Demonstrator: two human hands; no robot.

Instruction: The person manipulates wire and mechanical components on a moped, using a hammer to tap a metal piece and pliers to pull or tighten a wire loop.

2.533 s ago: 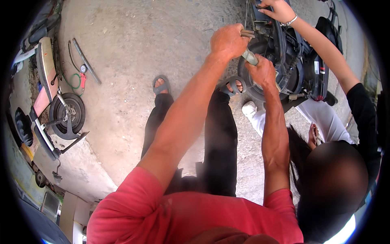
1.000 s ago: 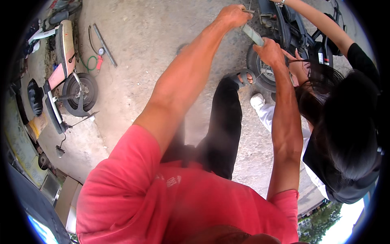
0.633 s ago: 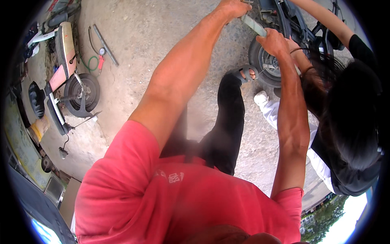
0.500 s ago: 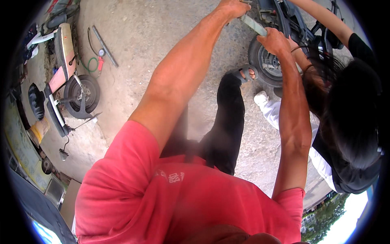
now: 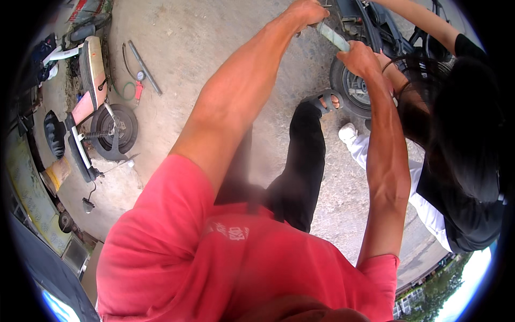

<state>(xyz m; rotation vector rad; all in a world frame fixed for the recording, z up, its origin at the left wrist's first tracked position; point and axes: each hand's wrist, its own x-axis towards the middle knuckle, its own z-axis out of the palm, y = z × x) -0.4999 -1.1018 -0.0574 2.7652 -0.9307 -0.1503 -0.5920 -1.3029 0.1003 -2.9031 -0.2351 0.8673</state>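
A pale bar with what looks like wrapping [image 5: 331,36] runs slantwise between my two hands, beside a dark motorbike [image 5: 370,24]. My left hand [image 5: 308,13] is closed at its upper end, close to the picture's top edge. A small metal piece shows by those fingers; I cannot make out what it is. My right hand [image 5: 360,58] wraps round the lower end, just above the bike's wheel [image 5: 351,88]. Whether the bar touches the bike is not visible.
At my right a person in a black top [image 5: 456,204] leans over with arms toward the bike. On the left stands a pink and white scooter [image 5: 88,80]. A metal pipe [image 5: 145,68] and a red tyre inflator [image 5: 139,90] with a gauge lie on the concrete.
Both hands keep their hold on the bar, which sits almost where it was. The view has shifted slightly, and the scooter and floor tools appear a little farther right and lower.
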